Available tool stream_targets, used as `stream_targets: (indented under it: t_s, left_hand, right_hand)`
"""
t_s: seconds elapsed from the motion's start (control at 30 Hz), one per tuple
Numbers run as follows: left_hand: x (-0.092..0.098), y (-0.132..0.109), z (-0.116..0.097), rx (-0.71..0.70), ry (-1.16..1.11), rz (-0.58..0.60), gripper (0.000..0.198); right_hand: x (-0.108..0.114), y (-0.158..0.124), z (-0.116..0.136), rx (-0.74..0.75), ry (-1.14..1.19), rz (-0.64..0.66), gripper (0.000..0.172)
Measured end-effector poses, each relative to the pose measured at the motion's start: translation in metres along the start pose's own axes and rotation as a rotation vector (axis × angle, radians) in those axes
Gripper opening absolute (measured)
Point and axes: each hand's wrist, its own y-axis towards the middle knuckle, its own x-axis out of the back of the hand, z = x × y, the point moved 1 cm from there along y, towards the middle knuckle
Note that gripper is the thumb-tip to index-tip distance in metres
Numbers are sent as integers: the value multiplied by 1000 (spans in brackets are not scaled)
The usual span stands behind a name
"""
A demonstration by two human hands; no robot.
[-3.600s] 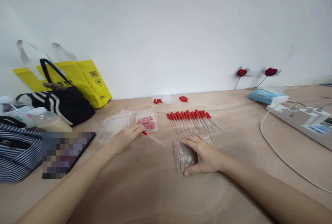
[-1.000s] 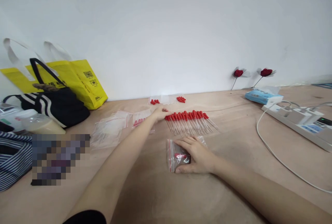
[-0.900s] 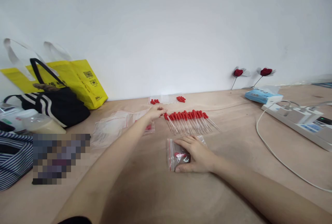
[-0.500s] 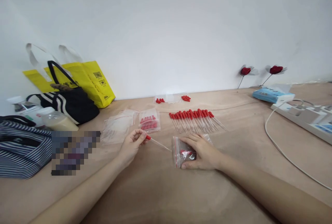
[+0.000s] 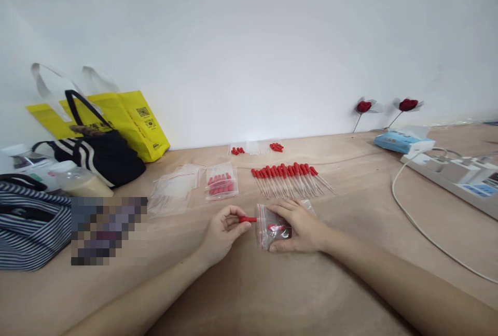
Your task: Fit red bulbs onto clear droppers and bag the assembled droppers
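My left hand (image 5: 227,235) pinches a dropper by the end of its red rubber bulb (image 5: 249,219). The bulb points right, over the zip bag's red-striped mouth; its glass tube appears to be inside the bag. With thumb and fingers around it, my right hand (image 5: 301,226) holds the clear zip bag (image 5: 263,235) against the table. Red bulbs (image 5: 277,227) show through the plastic beside my right thumb. Behind the bag, a row of red-topped droppers (image 5: 288,172) lies with the glass tips toward me. Left of the row is a bag of droppers (image 5: 221,183).
Flat clear bags (image 5: 171,193) lie at left. Loose red bulbs (image 5: 276,147) and small clear pieces rest near the wall. A yellow bag (image 5: 146,128), dark bag (image 5: 112,157) and bottle (image 5: 83,183) crowd the left. A tissue pack (image 5: 404,141), power strip (image 5: 474,191) and cable (image 5: 414,229) occupy the right.
My left hand has moved right, carrying the dropper to the bag's mouth; its glass tube, visible outside before, has gone into the bag. My right hand stays on the bag.
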Motion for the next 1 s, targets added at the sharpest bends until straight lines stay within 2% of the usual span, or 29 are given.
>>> stream_targets:
  t_s: [0.2, 0.43, 0.5, 0.6, 0.7, 0.8, 0.87, 1.0]
  left_hand:
    - [-13, 5, 4, -19, 48, 197, 18]
    - [-10, 4, -6, -114, 170, 421, 31]
    - [-9, 6, -6, -126, 231, 426, 34]
    - [-9, 10, -3, -136, 310, 347, 34]
    - [-11, 13, 0, -177, 408, 240, 24]
    - [-12, 12, 1, -199, 456, 188, 16]
    - [-11, 11, 0, -191, 429, 190, 16]
    - [2, 19, -7, -170, 386, 299, 30]
  right_hand:
    - [0, 1, 1, 19, -5, -6, 81]
    - [-1, 2, 1, 22, -4, 1, 77]
    - [-1, 3, 1, 25, -5, 9, 78]
    - [-1, 4, 4, 54, -21, 6, 79]
    - [-1, 5, 8, 80, -58, -8, 79]
    - [0, 4, 9, 62, -86, -21, 83]
    - [0, 1, 8, 33, -93, -36, 86]
    - [2, -8, 4, -10, -114, -58, 84]
